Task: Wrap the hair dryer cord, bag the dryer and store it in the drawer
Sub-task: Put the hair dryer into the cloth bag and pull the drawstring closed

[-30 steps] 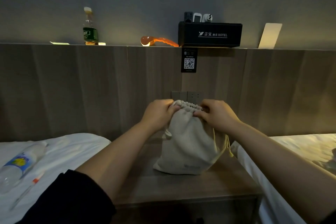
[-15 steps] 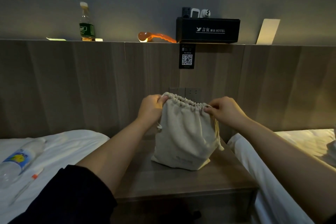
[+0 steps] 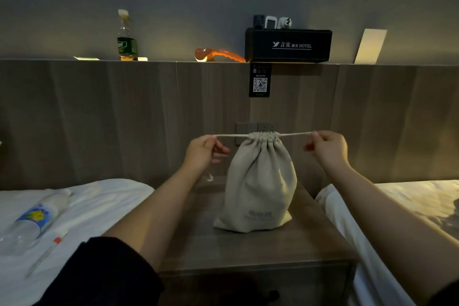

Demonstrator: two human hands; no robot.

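Bag (image 3: pixel 258 181) standing on nightstand (image 3: pixel 313 246), mouth cinched, midway between the grips: left hand (image 3: pixel 202 151) and right hand (image 3: pixel 329 148) each pinch one end of the taut drawstring (image 3: pixel 231 135), level with the mouth.

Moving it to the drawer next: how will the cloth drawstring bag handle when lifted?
The bag is soft cloth, so it will probably sag around its contents. It stands bulging on the nightstand, suggesting weight low down. Its mouth is cinched by the drawstring the left hand and right hand pull, so spilling seems unlikely.
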